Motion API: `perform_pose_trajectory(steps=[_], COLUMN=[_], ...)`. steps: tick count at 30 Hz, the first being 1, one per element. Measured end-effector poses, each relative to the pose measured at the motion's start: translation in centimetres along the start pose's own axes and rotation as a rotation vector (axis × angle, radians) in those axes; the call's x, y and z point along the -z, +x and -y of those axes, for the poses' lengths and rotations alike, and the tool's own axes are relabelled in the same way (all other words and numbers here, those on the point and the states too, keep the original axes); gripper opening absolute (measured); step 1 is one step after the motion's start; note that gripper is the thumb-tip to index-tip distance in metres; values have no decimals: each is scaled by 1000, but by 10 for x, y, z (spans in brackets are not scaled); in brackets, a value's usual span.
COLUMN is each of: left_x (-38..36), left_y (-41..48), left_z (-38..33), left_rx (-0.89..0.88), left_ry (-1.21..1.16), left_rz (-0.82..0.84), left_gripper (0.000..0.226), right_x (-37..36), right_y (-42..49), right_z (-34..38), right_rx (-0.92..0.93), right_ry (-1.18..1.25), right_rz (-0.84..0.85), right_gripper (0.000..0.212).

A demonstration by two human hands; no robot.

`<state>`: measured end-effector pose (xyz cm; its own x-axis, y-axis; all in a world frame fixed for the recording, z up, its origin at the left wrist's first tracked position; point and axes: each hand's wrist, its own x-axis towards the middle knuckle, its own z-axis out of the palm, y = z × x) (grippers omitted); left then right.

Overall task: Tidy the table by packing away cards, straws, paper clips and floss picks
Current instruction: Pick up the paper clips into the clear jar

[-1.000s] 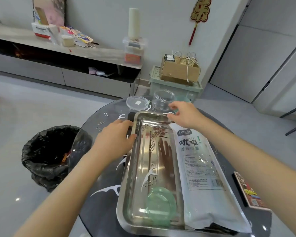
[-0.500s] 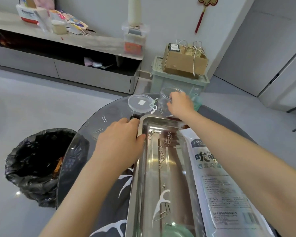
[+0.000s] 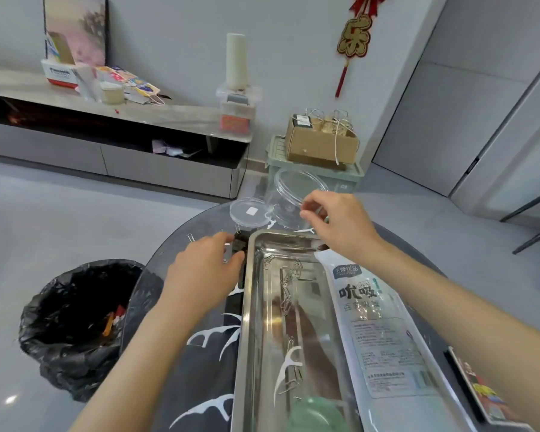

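A steel tray (image 3: 252, 307) lies on the round glass table, with paper clips (image 3: 289, 282) and a white floss pick (image 3: 286, 366) in it. A white bag of straws (image 3: 381, 332) rests along its right rim. More floss picks (image 3: 212, 333) lie on the table left of the tray. My right hand (image 3: 337, 222) grips the side of a clear plastic jar (image 3: 289, 194), which is tilted beyond the tray's far end. My left hand (image 3: 206, 269) pinches a small black object (image 3: 240, 244) beside the tray's far left corner.
The jar's clear lid (image 3: 250, 212) lies flat by the jar. A loose paper clip (image 3: 190, 236) sits near the table's far left edge. A card pack (image 3: 483, 394) lies at the right edge. A green disc (image 3: 315, 413) is in the tray's near end. A black-lined bin (image 3: 75, 322) stands left of the table.
My right hand went from the tray's far rim to the jar and tilted it. My left hand stayed by the tray's far left corner.
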<state>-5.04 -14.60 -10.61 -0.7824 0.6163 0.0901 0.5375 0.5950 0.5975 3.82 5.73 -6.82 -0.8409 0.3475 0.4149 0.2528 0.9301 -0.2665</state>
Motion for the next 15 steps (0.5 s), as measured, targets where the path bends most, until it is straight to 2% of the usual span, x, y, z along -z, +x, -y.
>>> perform_pose_trajectory(steps=[3, 5, 7, 9, 11, 15], left_x=[3, 6, 9, 9, 10, 18], left_y=[-9, -21, -34, -45, -52, -53], left_z=[-12, -24, -34, -38, -41, -32], left_rx=[58, 149, 258, 277, 240, 297], left_ry=[-374, -737, -960, -1047, -1070, -1131], left_rz=[21, 144, 302, 402, 434, 290], left_gripper=[42, 46, 50, 48, 28, 31], right_x=[28, 38, 44, 42, 38, 33], right_y=[-38, -61, -83, -97, -106, -112], right_z=[23, 36, 46, 53, 59, 64], right_rx=[85, 139, 188, 244, 289, 278], right_ry=[-9, -10, -15, -38, -46, 97], right_rz=[46, 76, 92, 99, 97, -20], right_gripper=[7, 7, 7, 7, 10, 24])
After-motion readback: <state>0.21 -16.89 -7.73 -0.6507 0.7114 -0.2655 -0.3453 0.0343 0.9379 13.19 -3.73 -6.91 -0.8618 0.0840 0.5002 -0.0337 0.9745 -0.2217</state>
